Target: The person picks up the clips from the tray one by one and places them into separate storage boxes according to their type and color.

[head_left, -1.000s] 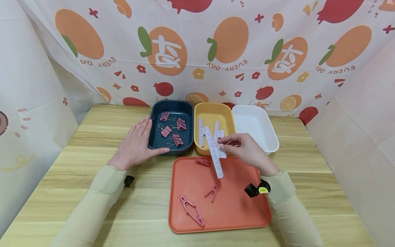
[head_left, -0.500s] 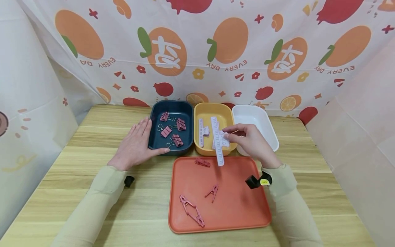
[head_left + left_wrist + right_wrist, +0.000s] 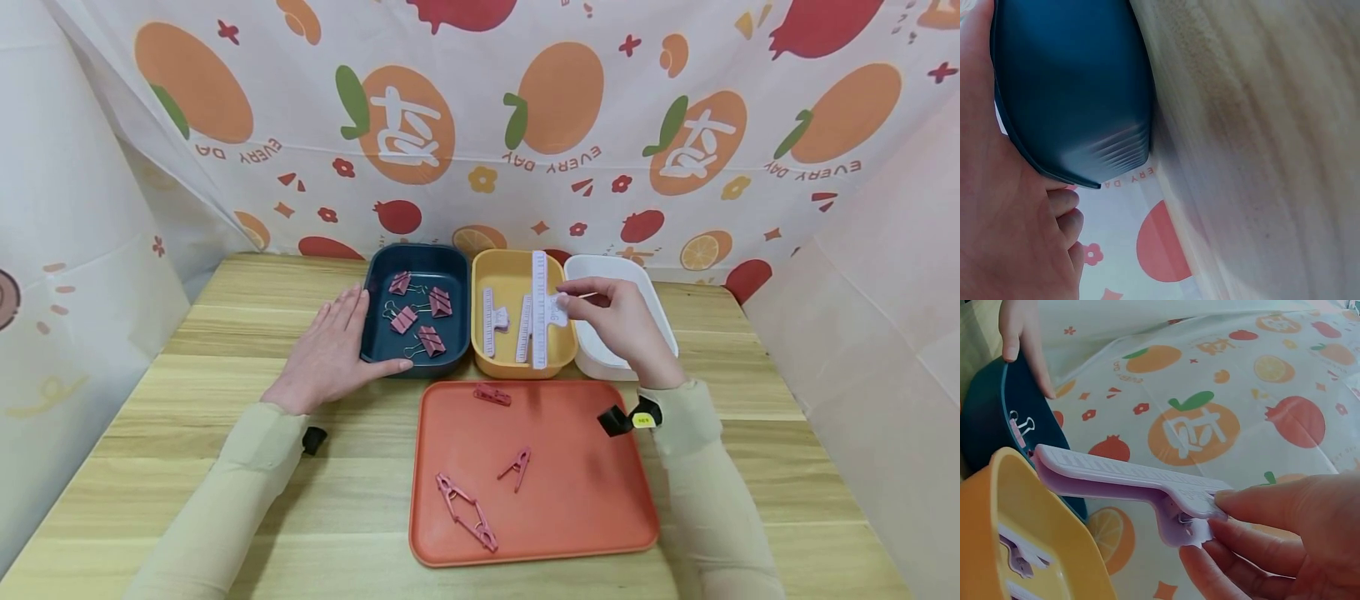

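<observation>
My right hand [image 3: 618,325] pinches a long lilac sealing clip [image 3: 539,312] by its handle, above the right side of the yellow bin [image 3: 517,367]. In the right wrist view the thumb lies on one side of that clip [image 3: 1129,475] and fingers on the other. Two more lilac clips [image 3: 490,323] lie inside the yellow bin, one partly behind the held clip. My left hand [image 3: 326,350] rests with straight fingers along the left rim of the dark blue bin [image 3: 442,367], thumb at its front rim. Several pink binder clips [image 3: 431,340] lie in the blue bin.
A white bin [image 3: 663,342] stands right of the yellow one, partly behind my right hand. In front, an orange-red tray [image 3: 585,500] bears pink clothespins [image 3: 517,468], some joined in a loop. A fruit-patterned cloth [image 3: 480,100] hangs behind the wooden table [image 3: 337,517].
My right hand has carried the lilac clip away from over the tray, back and slightly right, above the yellow bin. The clip now stands straighter. My left hand has stayed put.
</observation>
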A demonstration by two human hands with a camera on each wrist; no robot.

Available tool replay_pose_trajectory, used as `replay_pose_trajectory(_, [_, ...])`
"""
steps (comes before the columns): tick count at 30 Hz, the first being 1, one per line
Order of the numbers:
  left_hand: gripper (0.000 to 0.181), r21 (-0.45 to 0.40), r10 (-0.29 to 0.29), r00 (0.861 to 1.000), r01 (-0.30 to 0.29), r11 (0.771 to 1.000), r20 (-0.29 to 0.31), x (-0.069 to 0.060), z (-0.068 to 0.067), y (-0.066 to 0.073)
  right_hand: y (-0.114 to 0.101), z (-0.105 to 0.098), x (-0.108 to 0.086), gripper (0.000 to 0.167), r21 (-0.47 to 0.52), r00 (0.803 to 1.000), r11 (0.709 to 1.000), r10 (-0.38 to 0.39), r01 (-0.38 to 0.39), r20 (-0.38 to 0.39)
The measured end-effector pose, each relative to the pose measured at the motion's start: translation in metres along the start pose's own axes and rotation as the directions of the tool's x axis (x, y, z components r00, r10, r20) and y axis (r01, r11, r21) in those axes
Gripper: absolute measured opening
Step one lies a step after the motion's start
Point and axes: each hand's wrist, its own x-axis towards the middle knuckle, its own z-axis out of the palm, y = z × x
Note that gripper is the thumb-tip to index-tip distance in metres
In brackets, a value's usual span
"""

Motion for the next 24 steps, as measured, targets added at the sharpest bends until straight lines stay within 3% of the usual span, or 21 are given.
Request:
replay_pose_trajectory(12, [0.134,-0.002,-0.004,1.0,0.004,1.0,-0.002,0.0,-0.001,0.0,0.0,-0.005,0.019,0.028,0.028,0.998,1.0,-0.011,0.012,-0.065])
replay_pose_trajectory(24, [0.134,-0.011,-0.008,1.0,0.008,1.0,0.003,-0.001,0.0,0.0,0.002,-0.007,0.036,0.034,0.024,0.987,0.989,0.148,-0.147,-0.062])
